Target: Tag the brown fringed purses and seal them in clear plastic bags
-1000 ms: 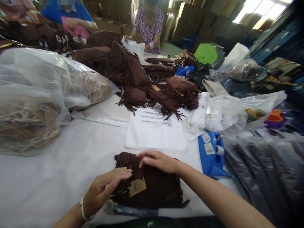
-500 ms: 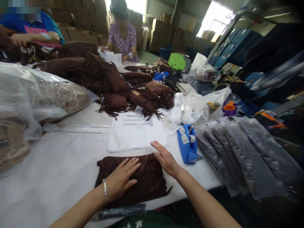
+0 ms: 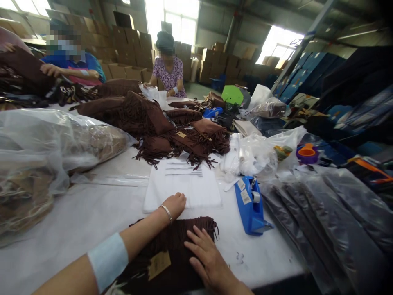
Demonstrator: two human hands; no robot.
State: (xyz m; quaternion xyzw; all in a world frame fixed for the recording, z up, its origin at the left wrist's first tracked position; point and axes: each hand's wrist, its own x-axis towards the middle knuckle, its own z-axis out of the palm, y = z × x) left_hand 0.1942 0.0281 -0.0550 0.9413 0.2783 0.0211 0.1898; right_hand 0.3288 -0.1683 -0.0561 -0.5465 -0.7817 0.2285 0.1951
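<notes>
A dark brown fringed bag (image 3: 175, 250) lies at the table's near edge, a tan tag (image 3: 159, 264) on its top. My right hand (image 3: 208, 256) rests flat on the bag's right part, fingers spread. Reaching across the bag, my left hand (image 3: 175, 205) is at the near edge of a stack of white sheets (image 3: 199, 194). Its fingers are curled downward and closed; whatever is under them is hidden. Dark-lined strips (image 3: 184, 169) lie on the far part of the stack.
Right of the stack stands a blue tape dispenser (image 3: 250, 209). Grey items in clear bags (image 3: 325, 213) overlap at the right. More brown fringed bags (image 3: 147, 114) are heaped beyond, and plastic-wrapped goods (image 3: 76, 135) lie left. Two people (image 3: 168, 71) (image 3: 72, 61) work across the table.
My left hand has left the bag for the white stack, its fingers now curled. My right hand has come down onto the bag. The tan tag now shows, and the view has tilted up.
</notes>
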